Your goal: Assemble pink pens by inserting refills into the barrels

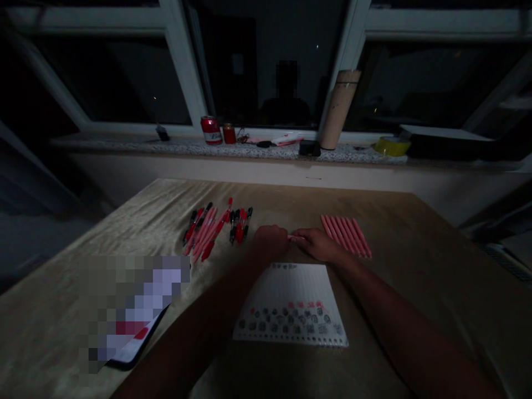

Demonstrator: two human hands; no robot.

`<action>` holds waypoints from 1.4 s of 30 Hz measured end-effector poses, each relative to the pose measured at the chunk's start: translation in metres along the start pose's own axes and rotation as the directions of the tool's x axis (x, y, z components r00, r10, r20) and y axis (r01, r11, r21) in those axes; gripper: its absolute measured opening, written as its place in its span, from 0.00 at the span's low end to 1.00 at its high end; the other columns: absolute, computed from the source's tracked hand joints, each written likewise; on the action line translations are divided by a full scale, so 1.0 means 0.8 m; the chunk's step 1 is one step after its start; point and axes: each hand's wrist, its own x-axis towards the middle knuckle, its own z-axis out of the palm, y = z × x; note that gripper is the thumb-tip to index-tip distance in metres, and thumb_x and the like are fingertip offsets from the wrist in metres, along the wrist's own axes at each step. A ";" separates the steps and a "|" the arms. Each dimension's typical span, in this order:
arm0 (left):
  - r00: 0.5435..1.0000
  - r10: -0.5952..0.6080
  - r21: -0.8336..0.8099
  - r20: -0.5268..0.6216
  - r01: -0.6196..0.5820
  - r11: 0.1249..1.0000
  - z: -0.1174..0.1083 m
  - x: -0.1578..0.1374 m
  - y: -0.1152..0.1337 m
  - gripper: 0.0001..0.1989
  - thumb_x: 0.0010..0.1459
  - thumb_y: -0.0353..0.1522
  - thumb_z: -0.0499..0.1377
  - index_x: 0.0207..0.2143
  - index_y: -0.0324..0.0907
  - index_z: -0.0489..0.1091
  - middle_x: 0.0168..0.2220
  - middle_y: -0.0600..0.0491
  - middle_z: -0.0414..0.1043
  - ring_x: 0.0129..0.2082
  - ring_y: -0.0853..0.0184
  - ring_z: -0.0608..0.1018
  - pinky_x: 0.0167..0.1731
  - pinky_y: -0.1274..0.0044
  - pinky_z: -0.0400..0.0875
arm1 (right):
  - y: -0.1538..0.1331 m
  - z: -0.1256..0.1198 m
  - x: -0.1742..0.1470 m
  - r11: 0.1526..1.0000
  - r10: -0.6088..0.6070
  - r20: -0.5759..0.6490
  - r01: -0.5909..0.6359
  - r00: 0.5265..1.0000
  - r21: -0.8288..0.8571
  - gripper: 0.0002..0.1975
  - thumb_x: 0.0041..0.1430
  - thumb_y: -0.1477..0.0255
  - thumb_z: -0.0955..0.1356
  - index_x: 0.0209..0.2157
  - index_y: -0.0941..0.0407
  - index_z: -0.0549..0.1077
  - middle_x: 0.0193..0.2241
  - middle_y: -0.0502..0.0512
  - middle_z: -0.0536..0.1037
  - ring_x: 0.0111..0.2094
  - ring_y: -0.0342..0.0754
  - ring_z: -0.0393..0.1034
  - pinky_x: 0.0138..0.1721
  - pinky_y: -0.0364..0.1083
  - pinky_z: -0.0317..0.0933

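My left hand (271, 243) and my right hand (315, 243) meet just beyond the top edge of a spiral notebook (297, 282). Both are closed, with a slim pink pen (293, 238) between them; its ends are hidden in my fingers. To the right of my right hand, several pink pens (346, 236) lie side by side in a slanted row. Left of my left hand is a loose pile of pink, red and black pens (205, 230), with a smaller cluster of red and black pens (240, 224) beside it. The lined notebook page bears black and red marks.
A phone (137, 338), partly blurred out, lies at the left of the cloth-covered table (386, 332). On the windowsill behind stand a red can (211, 131), a small red jar (229, 133), a tall tan cylinder (338, 111) and a roll of yellow tape (392, 146).
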 end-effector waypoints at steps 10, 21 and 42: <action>1.000 -0.020 0.015 -0.008 0.020 1.000 0.005 0.004 -0.002 0.17 0.59 0.36 0.47 0.34 0.35 0.72 0.30 0.40 0.73 0.32 0.55 0.77 0.32 0.68 0.66 | -0.013 0.004 -0.007 0.962 -0.069 -0.023 0.060 0.997 -0.266 0.18 0.63 0.61 0.58 0.40 0.56 0.74 0.36 0.58 0.77 0.38 0.48 0.70 0.39 0.44 0.58; 0.989 -0.022 -0.665 -0.146 -0.082 0.742 0.002 -0.022 -0.076 0.16 0.59 0.39 0.47 0.40 0.38 0.66 0.23 0.57 0.66 0.23 0.71 0.69 0.23 0.80 0.60 | 0.008 -0.001 -0.016 0.993 0.064 -0.083 -0.072 0.995 -0.096 0.16 0.62 0.62 0.59 0.36 0.58 0.73 0.28 0.53 0.75 0.29 0.46 0.68 0.31 0.43 0.58; 0.976 0.060 -0.508 -0.210 -0.161 0.846 -0.003 -0.031 -0.052 0.16 0.64 0.39 0.42 0.34 0.41 0.65 0.28 0.54 0.69 0.29 0.68 0.72 0.30 0.77 0.62 | -0.018 0.006 -0.015 0.900 -0.109 -0.096 0.057 0.989 -0.433 0.13 0.63 0.68 0.60 0.44 0.56 0.71 0.34 0.57 0.74 0.36 0.48 0.68 0.38 0.46 0.58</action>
